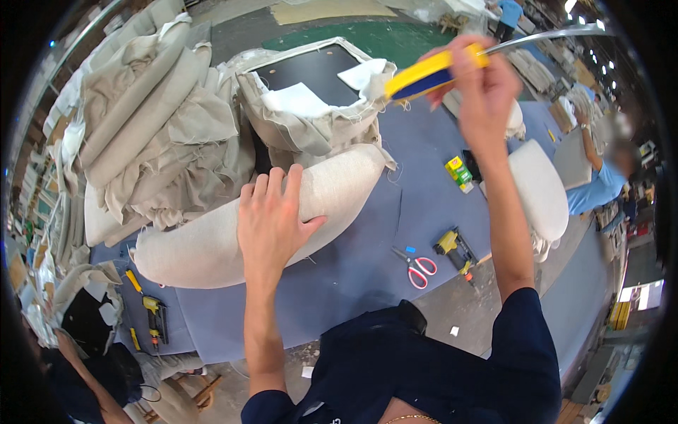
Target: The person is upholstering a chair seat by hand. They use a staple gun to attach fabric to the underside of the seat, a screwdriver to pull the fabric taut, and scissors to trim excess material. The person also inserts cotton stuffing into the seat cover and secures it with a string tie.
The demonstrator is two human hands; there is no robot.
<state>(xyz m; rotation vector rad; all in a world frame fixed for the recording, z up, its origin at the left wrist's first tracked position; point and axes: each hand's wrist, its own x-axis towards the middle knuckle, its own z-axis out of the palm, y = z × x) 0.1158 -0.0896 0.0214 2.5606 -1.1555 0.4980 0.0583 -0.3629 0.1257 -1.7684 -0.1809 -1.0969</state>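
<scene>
My left hand [272,215] lies with fingers spread on a long, curved beige upholstered cushion [339,187], which rests on the blue-grey table. Raised at the upper right, my right hand [484,92] is closed round a tool with a yellow-and-dark-blue handle [424,76]. A long, thin metal shaft [544,37] sticks out of its other end to the right; I cannot tell the exact kind of tool. Behind the cushion stands an upturned fabric-covered seat piece [311,134] with a black underside, white padding and frayed edges.
Loose beige covers [162,134] are heaped at the left. Red-handled scissors [417,268], a yellow staple gun [455,249] and a green-yellow box [459,174] lie on the table [339,283]. Another pale cushion [537,187] is at the right. Co-workers [607,173] work on both sides.
</scene>
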